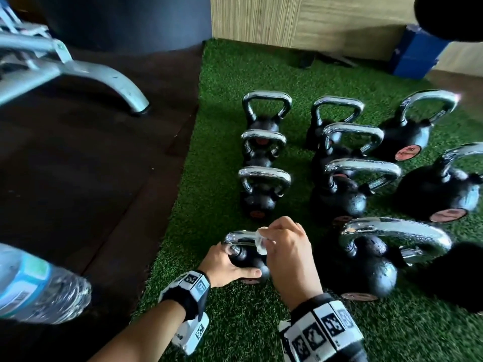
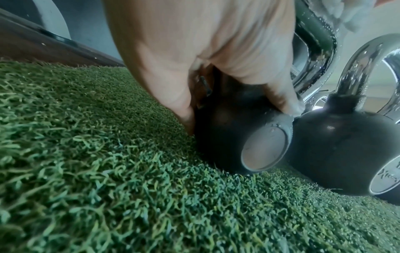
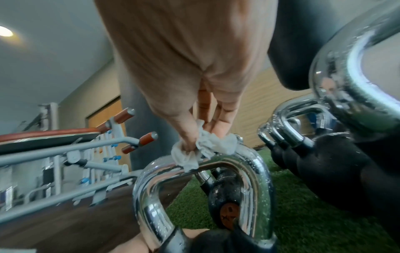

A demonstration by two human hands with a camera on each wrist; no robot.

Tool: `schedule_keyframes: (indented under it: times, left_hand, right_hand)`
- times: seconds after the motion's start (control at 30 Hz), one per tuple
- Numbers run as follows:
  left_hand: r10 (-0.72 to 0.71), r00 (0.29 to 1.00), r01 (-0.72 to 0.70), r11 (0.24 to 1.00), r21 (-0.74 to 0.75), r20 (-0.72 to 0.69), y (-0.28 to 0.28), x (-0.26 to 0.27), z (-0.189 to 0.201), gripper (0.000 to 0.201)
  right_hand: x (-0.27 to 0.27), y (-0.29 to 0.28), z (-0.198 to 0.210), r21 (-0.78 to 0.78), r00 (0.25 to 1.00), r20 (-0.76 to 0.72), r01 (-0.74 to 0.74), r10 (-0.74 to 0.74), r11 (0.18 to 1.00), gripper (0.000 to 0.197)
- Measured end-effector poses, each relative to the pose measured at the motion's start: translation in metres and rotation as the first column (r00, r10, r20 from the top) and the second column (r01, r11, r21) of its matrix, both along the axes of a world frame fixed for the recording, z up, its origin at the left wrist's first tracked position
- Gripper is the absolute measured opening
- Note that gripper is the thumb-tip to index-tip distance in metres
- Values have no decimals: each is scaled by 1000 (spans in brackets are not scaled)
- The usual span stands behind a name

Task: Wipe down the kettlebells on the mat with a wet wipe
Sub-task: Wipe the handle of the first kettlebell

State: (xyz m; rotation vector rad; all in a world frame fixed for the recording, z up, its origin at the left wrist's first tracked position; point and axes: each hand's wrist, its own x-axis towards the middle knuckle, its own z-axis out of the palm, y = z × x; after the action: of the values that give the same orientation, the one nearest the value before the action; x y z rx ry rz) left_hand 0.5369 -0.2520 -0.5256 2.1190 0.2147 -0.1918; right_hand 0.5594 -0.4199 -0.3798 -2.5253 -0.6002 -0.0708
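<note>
Green artificial-turf mat [image 1: 235,74] laid beside dark wood-look flooring [image 1: 91,165], in a gym with a grey metal bench frame [image 1: 78,71] at the far left. On the mat stand rows of black cast kettlebells with chromed handles; the nearest small black kettlebell [image 1: 248,259] in the leftmost row, at the mat's near edge, is the one being worked.

Handling, as judged: the iron body is dense, rigid and not fragile; the small one looks light enough to tip or turn with one hand. Its chrome handle [image 3: 238,164] carries droplets and is likely slippery, so the matt ball offers the surer hold for steadying. The crumpled white wet wipe [image 3: 205,150] is soft, limp and light, best kept bunched against the fingertips so it wraps the bar.

Pose: left hand [image 1: 224,265] reaches in low from the near side, palm over the ball, fingers [image 2: 171,95] and thumb curled round its sides, bracing it against the turf; the disc on its side [image 2: 265,149] faces the left wrist view. Right hand [image 1: 285,246] arches over from above, wrist raised, fingers [image 3: 223,123] and thumb pinching the wipe and pressing it onto the top bar of the handle. A larger black kettlebell [image 1: 371,265] stands just beside, to the right. A clear plastic water bottle [image 1: 39,286] intrudes at the lower left.
</note>
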Motion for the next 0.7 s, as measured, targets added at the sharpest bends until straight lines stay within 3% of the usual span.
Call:
schedule_keyframes:
  times: [0.07, 0.23, 0.3, 0.4, 0.57, 0.7]
  left_hand:
    - [-3, 1000, 3, 1000, -16, 1, 0, -1, 1, 66]
    - [-19, 999, 18, 999, -36, -31, 1, 1, 1, 76]
    - [-18, 999, 17, 999, -29, -28, 1, 1, 3, 79]
    - [-21, 1000, 20, 999, -33, -17, 2, 2, 4, 84]
    - [-11, 1000, 11, 999, -42, -7, 3, -2, 3, 82]
    - [-26, 1000, 27, 997, -76, 10, 4, -2, 4, 76]
  right_hand:
    - [-1, -1, 0, 59, 998, 14, 68, -69, 996, 29]
    - [-11, 3, -4, 65, 998, 43, 38, -41, 997, 28]
    - [-7, -9, -9, 169, 988, 33, 143, -151, 975, 24]
    - [2, -26, -18, 358, 947, -94, 320, -307, 877, 20]
    - [2, -28, -34, 431, 958, -63, 278, -279, 858, 25]
    - [7, -47, -61, 519, 866, -345, 497, -362, 696, 27]
